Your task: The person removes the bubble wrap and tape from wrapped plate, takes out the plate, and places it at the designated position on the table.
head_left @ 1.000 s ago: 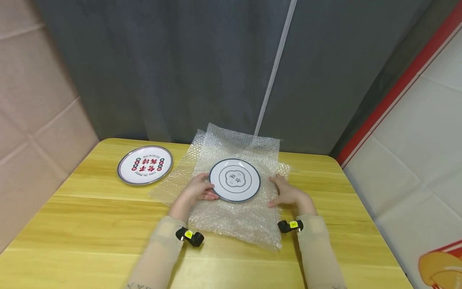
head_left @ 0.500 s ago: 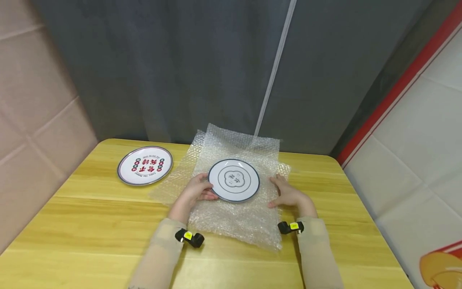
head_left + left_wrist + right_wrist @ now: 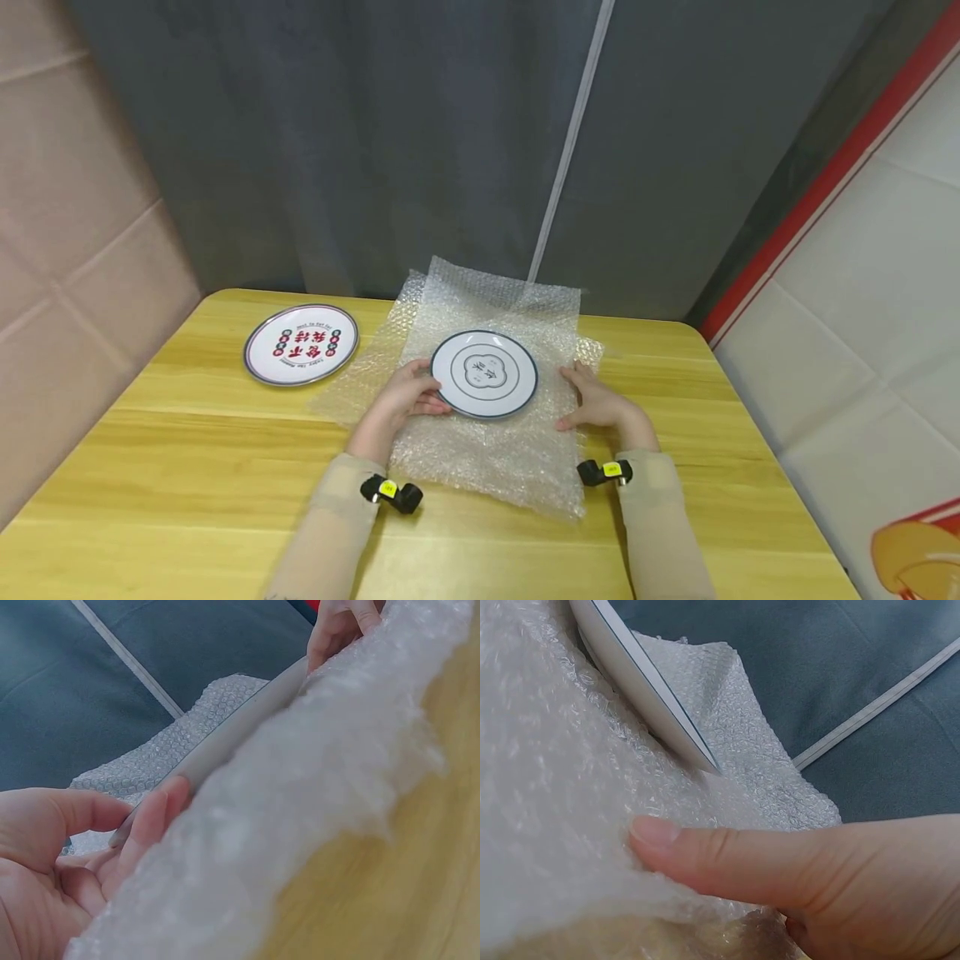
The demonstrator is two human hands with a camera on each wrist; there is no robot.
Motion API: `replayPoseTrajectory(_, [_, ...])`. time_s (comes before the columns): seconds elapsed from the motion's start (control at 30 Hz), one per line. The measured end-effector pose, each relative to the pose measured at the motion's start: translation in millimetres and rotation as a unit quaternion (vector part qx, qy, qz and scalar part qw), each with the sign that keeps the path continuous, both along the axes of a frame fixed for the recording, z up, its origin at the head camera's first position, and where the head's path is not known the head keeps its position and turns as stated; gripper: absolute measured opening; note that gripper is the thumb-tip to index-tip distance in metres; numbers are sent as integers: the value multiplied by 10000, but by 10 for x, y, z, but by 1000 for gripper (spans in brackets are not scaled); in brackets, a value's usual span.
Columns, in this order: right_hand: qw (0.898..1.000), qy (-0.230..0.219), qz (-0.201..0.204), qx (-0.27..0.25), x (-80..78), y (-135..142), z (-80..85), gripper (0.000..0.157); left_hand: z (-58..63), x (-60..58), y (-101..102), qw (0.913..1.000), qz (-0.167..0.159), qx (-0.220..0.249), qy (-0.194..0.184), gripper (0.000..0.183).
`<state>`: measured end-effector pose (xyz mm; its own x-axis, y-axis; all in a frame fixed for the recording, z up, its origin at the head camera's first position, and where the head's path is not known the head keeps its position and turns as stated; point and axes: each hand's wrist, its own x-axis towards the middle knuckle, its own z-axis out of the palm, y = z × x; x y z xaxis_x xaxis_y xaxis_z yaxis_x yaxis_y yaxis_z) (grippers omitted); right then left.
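A round white plate point(image 3: 484, 374) with a blue rim and a flower-shaped outline lies over a sheet of bubble wrap point(image 3: 487, 458) in the head view. My left hand point(image 3: 406, 395) pinches its left edge, thumb above and fingers below; the left wrist view shows the plate point(image 3: 225, 742) edge-on between thumb and fingers. At the wrap's right edge, my right hand point(image 3: 600, 400) holds the film, apart from the plate. In the right wrist view the thumb point(image 3: 720, 859) presses on the bubble wrap point(image 3: 547, 787), with the other fingers mostly hidden beneath.
A second white plate point(image 3: 302, 344) with red lettering lies at the left of the wooden table point(image 3: 187, 467). Further bubble wrap point(image 3: 360, 371) sticks out under the sheet. A grey curtain point(image 3: 360, 150) hangs behind the table's back edge.
The plate and my left hand have shifted very slightly left. My right hand and the bubble wrap stay practically where they were.
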<state>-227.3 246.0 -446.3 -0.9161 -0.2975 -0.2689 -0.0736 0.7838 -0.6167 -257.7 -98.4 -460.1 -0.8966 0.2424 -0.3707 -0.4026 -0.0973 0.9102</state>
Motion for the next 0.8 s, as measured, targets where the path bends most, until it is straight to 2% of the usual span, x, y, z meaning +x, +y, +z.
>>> replayPoseTrajectory(0.23, [9999,-17,-70,-113,20,21,16,107,29,17,-2,10000,-45,-28,-8,50])
replayPoseTrajectory(0.47, [9997,37,-137,-206,42,13,25,97,77,30,-17,10000,-76,8,2,51])
replayPoseTrajectory(0.8, [9997,96,-136,-186,47,-1,33,95,154,30,-82,10000,-17,-16,53,52])
